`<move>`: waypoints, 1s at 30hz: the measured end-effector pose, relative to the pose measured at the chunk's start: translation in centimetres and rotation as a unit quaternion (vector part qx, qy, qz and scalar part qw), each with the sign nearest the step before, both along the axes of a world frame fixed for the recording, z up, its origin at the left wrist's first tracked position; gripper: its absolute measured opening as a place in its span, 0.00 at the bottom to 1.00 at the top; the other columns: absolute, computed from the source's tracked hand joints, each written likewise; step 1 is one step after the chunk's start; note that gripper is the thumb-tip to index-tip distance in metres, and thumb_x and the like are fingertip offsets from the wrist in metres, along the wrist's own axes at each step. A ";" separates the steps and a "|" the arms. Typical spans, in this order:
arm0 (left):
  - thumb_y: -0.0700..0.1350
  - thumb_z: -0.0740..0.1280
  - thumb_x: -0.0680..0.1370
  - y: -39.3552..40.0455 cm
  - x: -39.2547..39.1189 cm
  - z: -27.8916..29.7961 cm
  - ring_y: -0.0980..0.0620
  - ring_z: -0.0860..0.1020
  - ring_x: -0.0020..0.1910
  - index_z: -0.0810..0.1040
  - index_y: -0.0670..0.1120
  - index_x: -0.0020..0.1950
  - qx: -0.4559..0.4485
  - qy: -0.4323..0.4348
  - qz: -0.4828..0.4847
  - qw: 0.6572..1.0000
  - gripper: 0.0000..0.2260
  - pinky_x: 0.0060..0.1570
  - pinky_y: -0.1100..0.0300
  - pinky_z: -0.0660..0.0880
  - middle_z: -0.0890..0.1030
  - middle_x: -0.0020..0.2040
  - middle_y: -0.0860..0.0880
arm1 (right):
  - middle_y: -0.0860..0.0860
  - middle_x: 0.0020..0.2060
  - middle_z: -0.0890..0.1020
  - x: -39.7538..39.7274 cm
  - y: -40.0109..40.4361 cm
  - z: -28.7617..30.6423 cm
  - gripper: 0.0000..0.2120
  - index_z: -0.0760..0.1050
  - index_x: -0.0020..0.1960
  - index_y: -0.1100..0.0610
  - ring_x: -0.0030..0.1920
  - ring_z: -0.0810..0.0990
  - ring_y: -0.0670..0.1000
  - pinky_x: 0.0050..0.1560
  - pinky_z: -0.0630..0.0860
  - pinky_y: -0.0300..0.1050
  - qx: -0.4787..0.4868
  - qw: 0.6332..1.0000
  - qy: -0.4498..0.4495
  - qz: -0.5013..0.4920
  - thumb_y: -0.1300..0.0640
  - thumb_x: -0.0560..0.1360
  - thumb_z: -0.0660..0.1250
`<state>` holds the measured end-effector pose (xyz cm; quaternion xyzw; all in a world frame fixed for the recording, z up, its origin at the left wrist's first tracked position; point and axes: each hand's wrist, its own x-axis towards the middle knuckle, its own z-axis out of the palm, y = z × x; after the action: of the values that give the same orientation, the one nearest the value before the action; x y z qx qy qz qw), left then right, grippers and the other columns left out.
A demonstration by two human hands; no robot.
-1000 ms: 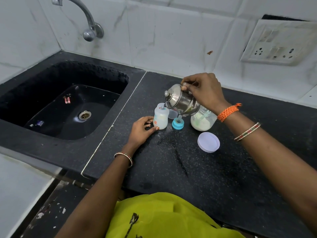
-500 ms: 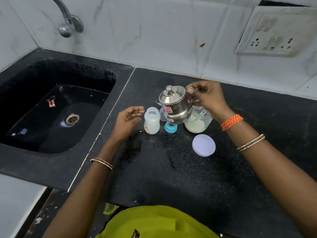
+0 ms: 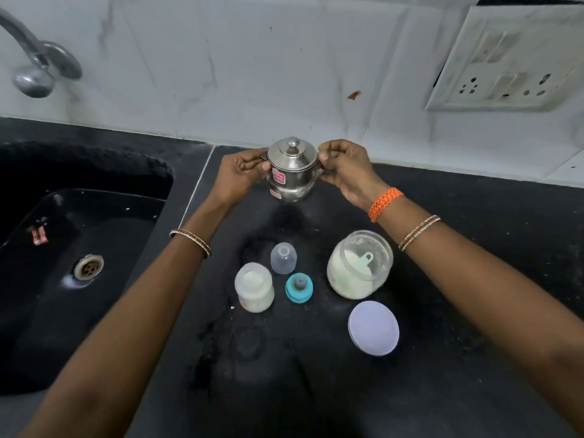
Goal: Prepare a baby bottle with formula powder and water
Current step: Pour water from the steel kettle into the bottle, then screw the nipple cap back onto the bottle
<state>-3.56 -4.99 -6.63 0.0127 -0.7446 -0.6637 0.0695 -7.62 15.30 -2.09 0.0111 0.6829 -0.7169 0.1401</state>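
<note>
Steel kettle (image 3: 291,172) gripped by left hand (image 3: 238,175) and right hand (image 3: 347,172) near counter's (image 3: 474,279) back edge, bottle (image 3: 254,287) well clear

free: counter (image 3: 458,390) front | blocked: bottle (image 3: 254,287), teat ring (image 3: 299,287), jar (image 3: 358,263), lid (image 3: 373,327) mid-counter

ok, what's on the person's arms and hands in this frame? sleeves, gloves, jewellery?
No gloves and no sleeves in view. The left hand has a thin beaded bangle at the wrist. The right hand has an orange braided band at the wrist and two thin beaded bangles further up the forearm.
</note>
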 end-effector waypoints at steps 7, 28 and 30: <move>0.31 0.64 0.75 -0.6 -5.4 -3.6 0.62 0.80 0.43 0.74 0.33 0.62 -0.016 -0.032 0.032 0.999 0.15 0.45 0.68 0.76 0.84 0.43 0.58 | 0.52 0.37 0.78 -5.6 -1.9 -3.2 0.14 0.75 0.40 0.59 0.40 0.78 0.48 0.51 0.78 0.52 0.062 0.998 -0.022 -0.001 0.74 0.76 0.59; 0.23 0.53 0.73 0.2 9.4 1.9 0.63 0.77 0.56 0.70 0.38 0.66 -0.010 0.047 0.064 0.997 0.24 0.58 0.69 0.71 0.77 0.59 0.45 | 0.52 0.46 0.83 6.3 -1.6 5.7 0.10 0.79 0.46 0.59 0.48 0.79 0.49 0.51 0.75 0.39 0.320 0.893 0.316 0.031 0.68 0.72 0.61; 0.22 0.51 0.73 0.1 11.7 1.5 0.67 0.77 0.53 0.71 0.39 0.64 -0.013 0.038 0.067 0.997 0.25 0.55 0.71 0.72 0.77 0.59 0.46 | 0.52 0.43 0.84 9.6 -1.5 5.5 0.10 0.79 0.43 0.57 0.47 0.81 0.51 0.52 0.78 0.46 0.328 0.886 0.324 0.048 0.66 0.72 0.61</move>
<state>8.16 -4.86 -5.10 0.0362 -0.7477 -0.6477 0.1418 1.98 13.83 3.40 -0.2095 0.8860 -0.4081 -0.0666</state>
